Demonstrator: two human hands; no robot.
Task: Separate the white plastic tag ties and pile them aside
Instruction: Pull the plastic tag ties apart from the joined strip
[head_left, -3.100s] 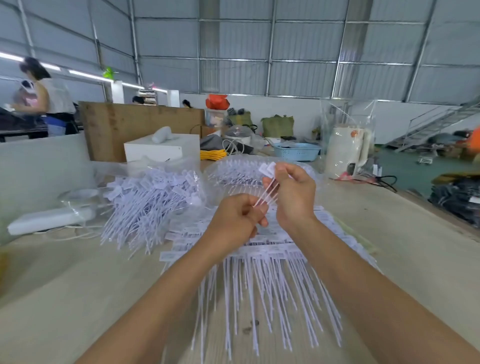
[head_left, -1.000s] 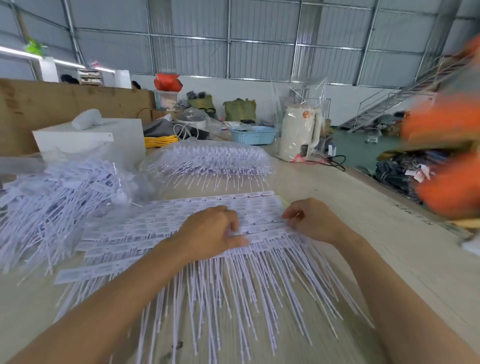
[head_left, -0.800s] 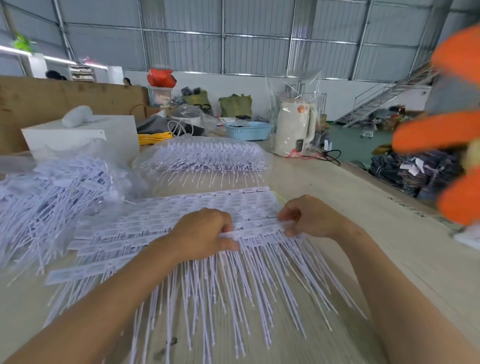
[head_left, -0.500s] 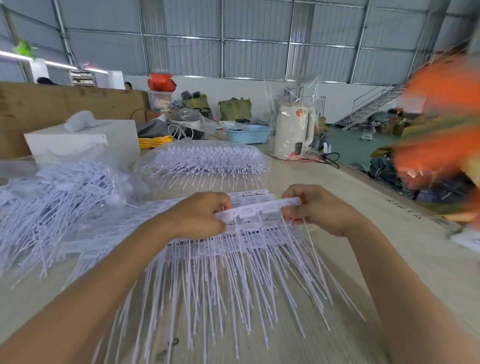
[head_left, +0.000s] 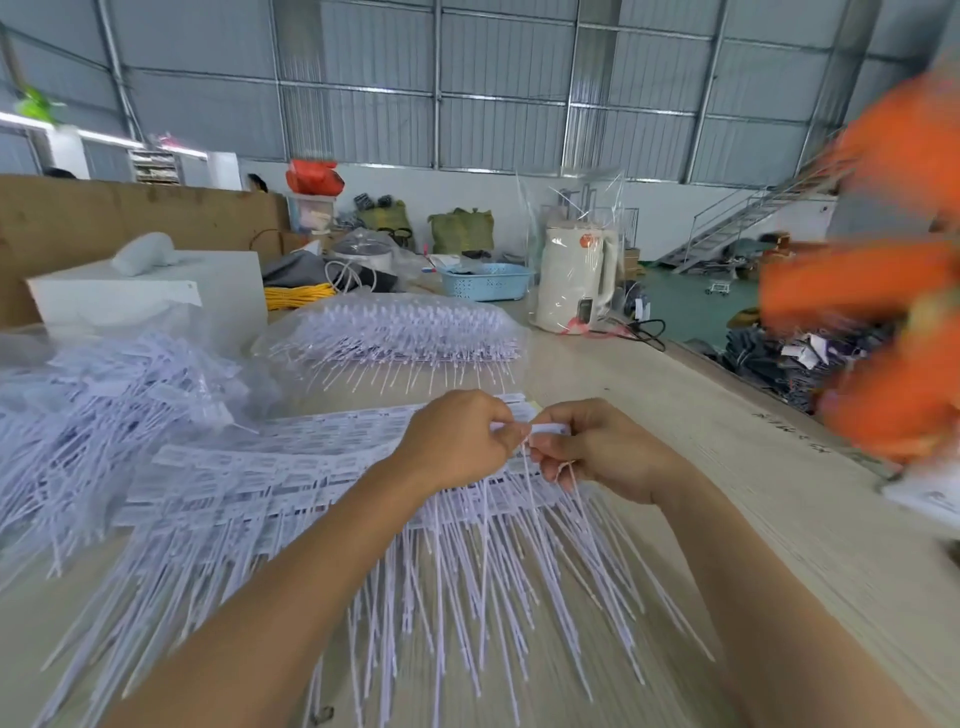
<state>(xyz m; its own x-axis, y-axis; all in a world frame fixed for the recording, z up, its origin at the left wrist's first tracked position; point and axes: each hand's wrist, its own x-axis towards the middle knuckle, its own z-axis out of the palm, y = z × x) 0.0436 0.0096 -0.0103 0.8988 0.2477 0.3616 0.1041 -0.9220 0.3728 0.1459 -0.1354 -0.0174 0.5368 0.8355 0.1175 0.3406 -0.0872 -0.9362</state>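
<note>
Hands, left (head_left: 457, 441) and right (head_left: 597, 447), pinch one strip of tag ties (head_left: 540, 428) above the spread sheets (head_left: 270, 467).

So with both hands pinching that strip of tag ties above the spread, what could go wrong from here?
1. The left hand and right hand hold the tag strip close together; its hanging tails could snag the connected strips lying below and drag them out of order.
2. Freed ties could scatter instead of landing on the loose pile at left.
3. The view is motion-blurred, so the grip itself is hard to judge.
</note>
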